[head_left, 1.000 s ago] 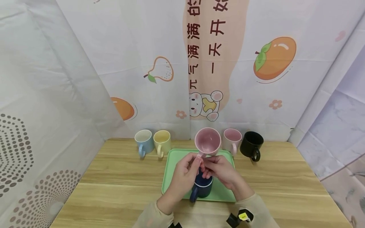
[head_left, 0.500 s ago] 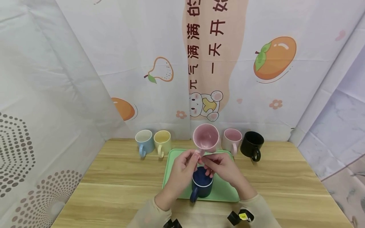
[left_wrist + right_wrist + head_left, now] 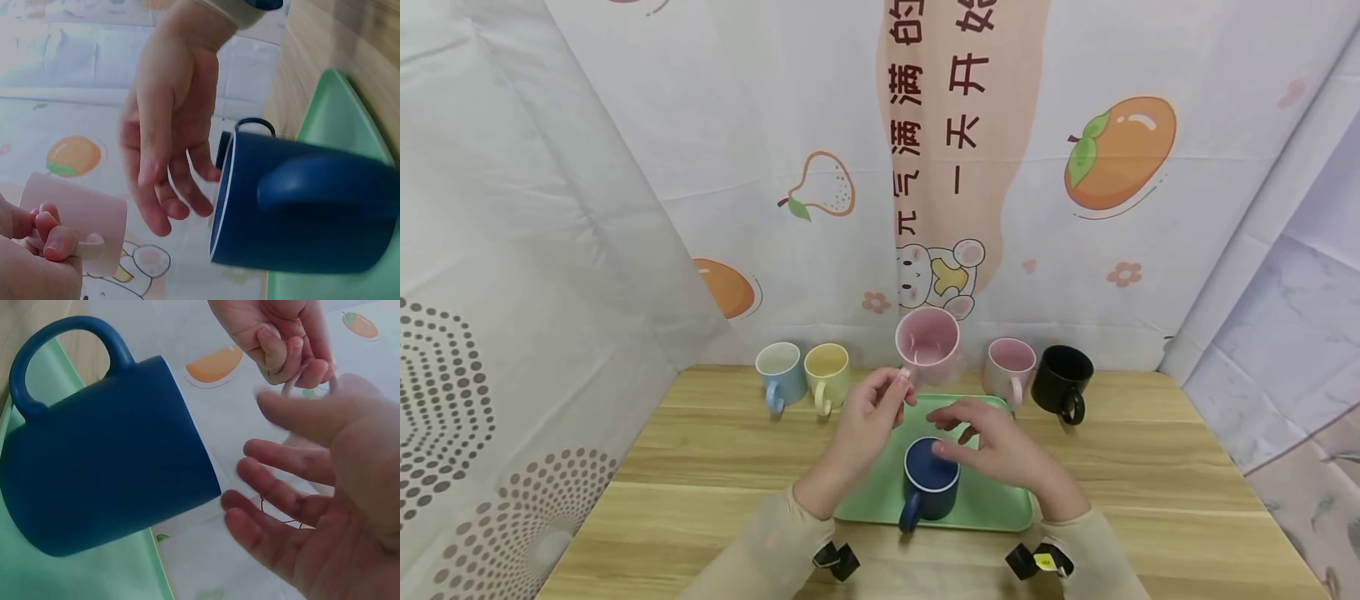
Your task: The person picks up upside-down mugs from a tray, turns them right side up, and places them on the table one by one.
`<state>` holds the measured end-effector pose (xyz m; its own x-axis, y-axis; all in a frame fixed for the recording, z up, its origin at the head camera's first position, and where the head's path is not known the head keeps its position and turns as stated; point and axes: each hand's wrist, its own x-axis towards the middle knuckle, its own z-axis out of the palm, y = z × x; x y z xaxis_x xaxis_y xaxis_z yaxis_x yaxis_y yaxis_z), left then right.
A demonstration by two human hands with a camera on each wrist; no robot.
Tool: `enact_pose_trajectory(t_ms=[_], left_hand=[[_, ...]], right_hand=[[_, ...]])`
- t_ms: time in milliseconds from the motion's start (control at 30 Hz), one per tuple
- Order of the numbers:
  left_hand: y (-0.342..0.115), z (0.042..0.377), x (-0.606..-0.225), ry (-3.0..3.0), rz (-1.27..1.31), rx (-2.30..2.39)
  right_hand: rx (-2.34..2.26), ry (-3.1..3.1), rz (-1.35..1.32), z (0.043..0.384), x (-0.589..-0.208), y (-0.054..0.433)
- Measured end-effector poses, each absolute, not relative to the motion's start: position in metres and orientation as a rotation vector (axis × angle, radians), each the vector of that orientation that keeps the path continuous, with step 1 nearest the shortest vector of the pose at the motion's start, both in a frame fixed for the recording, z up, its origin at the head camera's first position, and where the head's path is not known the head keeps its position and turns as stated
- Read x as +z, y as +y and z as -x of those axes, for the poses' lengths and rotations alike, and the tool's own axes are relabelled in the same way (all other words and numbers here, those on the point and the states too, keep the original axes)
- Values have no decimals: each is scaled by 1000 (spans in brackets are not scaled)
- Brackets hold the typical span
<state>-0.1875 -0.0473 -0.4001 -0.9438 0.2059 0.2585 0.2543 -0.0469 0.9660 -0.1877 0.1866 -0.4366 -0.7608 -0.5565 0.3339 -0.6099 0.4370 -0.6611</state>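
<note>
A pink mug [image 3: 928,343] hangs in the air above the back of the green tray [image 3: 1000,510], its mouth tipped toward the head camera. My left hand [image 3: 867,425] pinches its handle; the left wrist view shows thumb and fingers on the pink handle [image 3: 90,247]. To the right, my right hand [image 3: 988,443] holds nothing, its fingers spread and loosely bent near the rim of the dark blue mug [image 3: 931,483]. That blue mug stands upright on the tray, handle toward the front. In the right wrist view, the right hand [image 3: 312,487] is beside the blue mug's [image 3: 112,456] mouth.
Along the back edge of the wooden table [image 3: 715,475] stand a light blue mug [image 3: 781,373] and a yellow mug [image 3: 827,375] on the left. A second pink mug [image 3: 1011,368] and a black mug [image 3: 1062,377] stand on the right. A printed cloth [image 3: 820,275] hangs behind them.
My right hand has let go of the pink mug's handle and moved right and apart from it. My left hand has carried the pink mug up and slightly left.
</note>
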Motion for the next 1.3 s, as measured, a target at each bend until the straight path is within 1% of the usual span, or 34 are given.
enact_pose_trajectory(t_ms=[267,467,633,900,1300], left_hand=[[-50,215,-408,-2123,330,-2262],[-52,236,-430,-2120,236,-2280],[-51,249,-451,-2125,138,-2271],[-46,263,-474,-2088,42,-2297],[-43,271,-487,-2123,1,-2229]], right_hand=[[1211,-2823,-1131,183,-436,190],[1213,-2904,-1183,185,-442,193],[1262,-2940,-1176,189,-446,193],[1326,-2958,-1169,191,-446,193],[1421,-2945,-1175,190,-446,192]])
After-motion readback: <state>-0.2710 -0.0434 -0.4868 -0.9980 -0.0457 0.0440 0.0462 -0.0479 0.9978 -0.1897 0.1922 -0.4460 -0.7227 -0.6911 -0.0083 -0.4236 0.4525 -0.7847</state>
